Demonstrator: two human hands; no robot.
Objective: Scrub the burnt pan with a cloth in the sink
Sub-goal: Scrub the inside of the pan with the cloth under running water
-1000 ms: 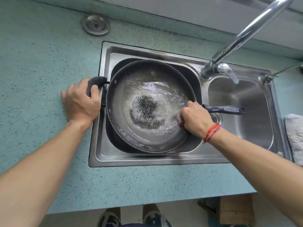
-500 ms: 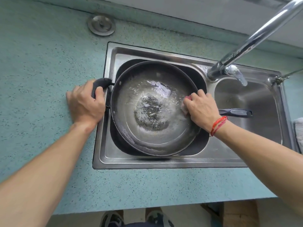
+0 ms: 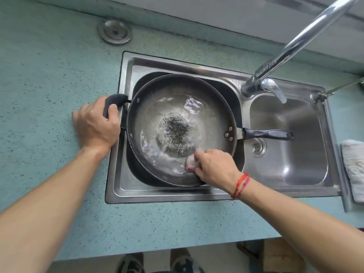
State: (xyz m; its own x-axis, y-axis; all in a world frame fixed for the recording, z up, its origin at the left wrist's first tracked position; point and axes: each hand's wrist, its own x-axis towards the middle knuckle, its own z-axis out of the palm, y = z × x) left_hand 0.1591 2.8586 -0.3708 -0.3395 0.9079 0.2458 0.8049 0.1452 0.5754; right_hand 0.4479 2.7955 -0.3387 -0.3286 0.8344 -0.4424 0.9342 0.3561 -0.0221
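Countertop (image 3: 49,79): speckled teal surface around the steel sink (image 3: 291,146); a folded grey towel (image 3: 354,168) lies at its right edge.
Sink: two basins; the tap (image 3: 275,91) reaches over the right one, and no water stream is clear.
Pan (image 3: 181,107): sits in the left basin, nearly filling it, with its long handle (image 3: 267,133) stretching right over the drain.
Progress: judged partway. Cloudy water swirls across the base and the walls look grey and fairly clean, but a dark burnt patch (image 3: 175,131) remains at the centre, apart from the cloth. That patch is the main work left, then a rinse.
Left hand (image 3: 96,123): forearm comes in from the lower left; fingers curl around the short helper handle (image 3: 114,101) at the pan's left rim, steadying it.
Right hand (image 3: 214,166): wrist with a red string bracelet (image 3: 241,185) angles in from the lower right; fingers bunched and pressing down on the cloth.
Cloth (image 3: 190,163): small pale-pink wad, pinched under the right fingertips against the pan's near inner wall.
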